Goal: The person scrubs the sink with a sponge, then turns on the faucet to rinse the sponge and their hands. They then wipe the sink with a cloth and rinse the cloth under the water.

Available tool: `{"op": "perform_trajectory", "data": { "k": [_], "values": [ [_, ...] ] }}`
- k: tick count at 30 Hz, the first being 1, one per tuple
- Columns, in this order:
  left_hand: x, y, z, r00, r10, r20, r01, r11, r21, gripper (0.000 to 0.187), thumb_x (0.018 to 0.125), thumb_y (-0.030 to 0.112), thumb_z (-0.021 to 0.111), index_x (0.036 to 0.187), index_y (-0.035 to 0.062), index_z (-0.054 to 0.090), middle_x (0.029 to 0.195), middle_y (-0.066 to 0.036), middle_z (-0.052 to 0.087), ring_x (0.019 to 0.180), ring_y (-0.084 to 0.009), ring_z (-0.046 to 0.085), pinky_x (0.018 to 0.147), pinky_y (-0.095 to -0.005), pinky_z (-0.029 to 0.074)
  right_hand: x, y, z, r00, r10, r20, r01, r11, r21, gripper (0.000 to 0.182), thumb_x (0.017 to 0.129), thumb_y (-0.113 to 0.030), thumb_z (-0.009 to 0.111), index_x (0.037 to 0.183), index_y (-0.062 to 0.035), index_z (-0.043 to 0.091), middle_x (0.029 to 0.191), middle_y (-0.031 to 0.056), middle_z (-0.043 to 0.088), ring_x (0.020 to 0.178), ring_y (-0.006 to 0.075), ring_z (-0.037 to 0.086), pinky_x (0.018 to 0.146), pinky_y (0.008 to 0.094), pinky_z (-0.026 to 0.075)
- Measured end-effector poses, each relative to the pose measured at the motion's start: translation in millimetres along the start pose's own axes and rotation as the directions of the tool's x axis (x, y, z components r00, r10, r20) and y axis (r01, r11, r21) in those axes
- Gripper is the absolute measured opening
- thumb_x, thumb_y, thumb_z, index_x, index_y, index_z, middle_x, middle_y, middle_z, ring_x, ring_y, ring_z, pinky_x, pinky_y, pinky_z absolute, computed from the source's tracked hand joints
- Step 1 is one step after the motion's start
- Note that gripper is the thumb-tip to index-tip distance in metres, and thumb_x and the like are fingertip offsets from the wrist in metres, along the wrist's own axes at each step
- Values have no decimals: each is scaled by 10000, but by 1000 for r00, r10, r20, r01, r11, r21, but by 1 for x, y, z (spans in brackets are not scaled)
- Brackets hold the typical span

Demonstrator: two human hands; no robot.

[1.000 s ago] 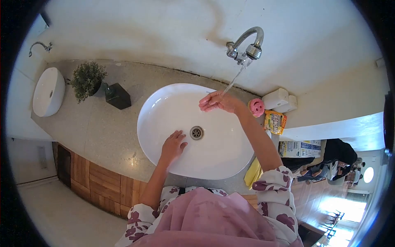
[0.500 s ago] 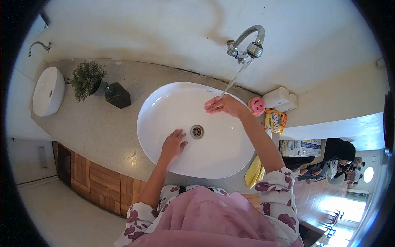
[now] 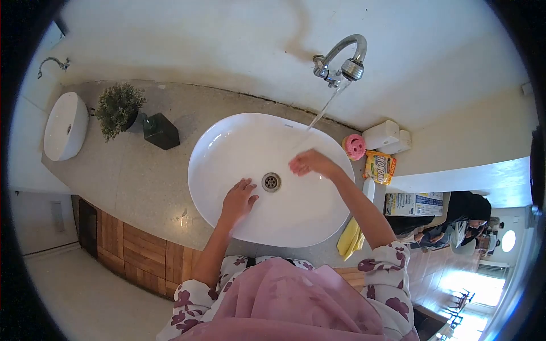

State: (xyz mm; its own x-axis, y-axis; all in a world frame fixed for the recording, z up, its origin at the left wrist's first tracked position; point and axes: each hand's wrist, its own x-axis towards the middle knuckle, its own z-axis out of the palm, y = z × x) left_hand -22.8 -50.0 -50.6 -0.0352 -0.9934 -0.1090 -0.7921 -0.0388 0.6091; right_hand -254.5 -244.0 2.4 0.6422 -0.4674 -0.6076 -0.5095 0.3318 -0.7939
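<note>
Both of my hands are over the white oval basin [image 3: 219,165]. My left hand [image 3: 239,200] rests on its near left inside, fingers stretched out and thumb apart, holding nothing. Right of the metal drain [image 3: 271,182], my right hand [image 3: 311,163] hovers with its fingers curled in and nothing visible in them. Water runs from the curved chrome faucet [image 3: 354,68] on the wall and falls into the basin behind my right hand.
Right of the basin are a pink smiling sponge [image 3: 355,146], white paper rolls [image 3: 382,135], a yellow packet [image 3: 380,167] and a yellow cloth [image 3: 351,238]. To the left stand a dark green bottle [image 3: 161,132], a plant [image 3: 119,109] and a second basin [image 3: 66,126]. People [image 3: 455,230] are at far right.
My right hand has dropped out of the water stream, toward me, and its fingers have curled in. My left hand stays in place on the basin.
</note>
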Motion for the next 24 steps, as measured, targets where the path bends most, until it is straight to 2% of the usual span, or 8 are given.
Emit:
{"op": "perform_trajectory", "data": {
  "k": [1, 3, 6, 13, 16, 18, 22, 24],
  "values": [
    [-1, -1, 0, 1000, 14, -12, -14, 1000, -7, 345, 845, 232, 624, 1144, 64, 594, 1308, -120, 512, 1247, -291, 453, 1009, -400, 399, 2, -8, -1, 1000, -2, 1, 2, 1000, 3, 302, 869, -176, 528, 1031, 62, 620, 947, 127, 663, 884, 204, 644, 807, 328, 537],
    [0, -1, 1, 1000, 22, -19, -22, 1000, 8, 343, 842, 233, 626, 1139, 64, 595, 1303, -116, 515, 1242, -291, 457, 1004, -398, 404, 11, -20, -3, 983, -18, -180, 88, 918, 387, 298, 868, -112, 487, 1058, 93, 590, 1006, 190, 636, 932, 266, 644, 822, 351, 546],
    [-1, 0, 1, 999, 29, -27, -28, 999, 21, 344, 837, 235, 630, 1132, 63, 597, 1292, -111, 522, 1232, -291, 466, 997, -393, 410, 25, -26, -1, 991, -69, -111, 122, 792, 599, 303, 869, -98, 480, 1060, 121, 564, 1048, 224, 613, 975, 314, 628, 867, 382, 529],
    [-1, -3, 2, 999, 33, -38, -32, 999, 13, 351, 831, 234, 636, 1133, 61, 593, 1290, -124, 522, 1226, -296, 472, 998, -385, 413, 13, -50, -9, 958, -287, -9, 246, 802, 544, 278, 857, -86, 486, 1025, 113, 583, 1002, 226, 633, 946, 345, 640, 874, 389, 530],
    [0, -1, -1, 999, 33, -28, -32, 999, 17, 351, 829, 227, 640, 1132, 54, 591, 1295, -131, 521, 1225, -302, 474, 998, -387, 413, -14, -65, -29, 957, -232, 175, 150, 909, 388, 267, 859, -85, 499, 1016, 112, 589, 986, 223, 640, 908, 324, 655, 864, 380, 537],
    [1, -1, -1, 999, 32, -30, -32, 999, 5, 350, 830, 222, 640, 1132, 54, 590, 1296, -134, 520, 1225, -306, 474, 999, -388, 413, -25, -73, -35, 975, 27, 221, -19, 999, -38, 273, 886, -114, 508, 1020, 109, 590, 978, 219, 642, 876, 301, 663, 835, 378, 549],
    [0, -2, 1, 998, 40, -41, -39, 999, 25, 339, 832, 217, 641, 1128, 60, 593, 1297, -135, 521, 1226, -307, 473, 999, -394, 413, -15, -45, -44, 996, -71, 55, 66, 993, 93, 293, 900, -145, 525, 1019, 116, 587, 947, 215, 645, 861, 292, 663, 809, 381, 561],
    [0, 0, 0, 999, 31, -44, -31, 1000, 7, 332, 833, 216, 639, 1123, 62, 596, 1296, -134, 522, 1227, -306, 472, 999, -393, 412, -1, -38, -36, 986, -27, -163, 92, 910, 404, 305, 909, -161, 524, 1011, 120, 583, 929, 217, 642, 847, 287, 664, 789, 386, 570]
  ]
}}
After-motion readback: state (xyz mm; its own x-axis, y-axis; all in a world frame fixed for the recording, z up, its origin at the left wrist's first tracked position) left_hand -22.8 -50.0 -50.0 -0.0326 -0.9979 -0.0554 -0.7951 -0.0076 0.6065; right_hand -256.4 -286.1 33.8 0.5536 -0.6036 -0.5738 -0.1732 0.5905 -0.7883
